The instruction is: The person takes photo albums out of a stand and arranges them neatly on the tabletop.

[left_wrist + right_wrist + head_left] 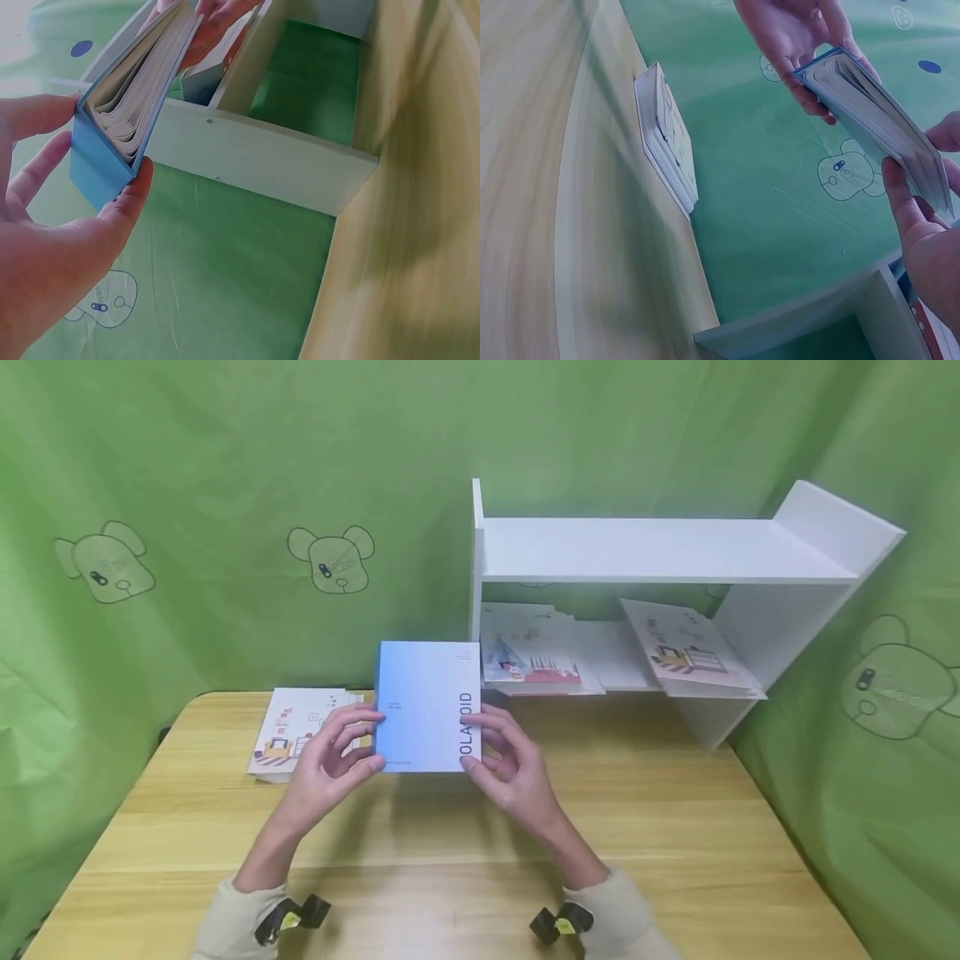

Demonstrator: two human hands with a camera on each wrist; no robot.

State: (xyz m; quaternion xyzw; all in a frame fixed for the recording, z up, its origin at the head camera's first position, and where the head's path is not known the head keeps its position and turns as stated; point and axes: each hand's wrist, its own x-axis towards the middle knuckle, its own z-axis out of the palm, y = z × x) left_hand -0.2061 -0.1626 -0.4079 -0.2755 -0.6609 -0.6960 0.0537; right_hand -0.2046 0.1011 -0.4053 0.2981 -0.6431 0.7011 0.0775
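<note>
A blue photo album [423, 706], lettered down its right side, is held up above the table between both hands. My left hand [337, 752] pinches its left edge, the spine side, with thumb and fingers. On the opposite edge, my right hand [513, 760] grips it, the thumb on the front near the lower corner and fingers around the side. The left wrist view shows the album [105, 161] end-on, its covers slightly apart around a thick block of pages. In the right wrist view the album [874, 120] spans from one hand to the other.
A white two-tier shelf [667, 547] stands at the back right. On its lower board lie an illustrated white book [528, 647] at the left and another book [690, 647] tilted at the right. A stack of illustrated books [288, 727] lies on the wooden table [450, 893] at the back left.
</note>
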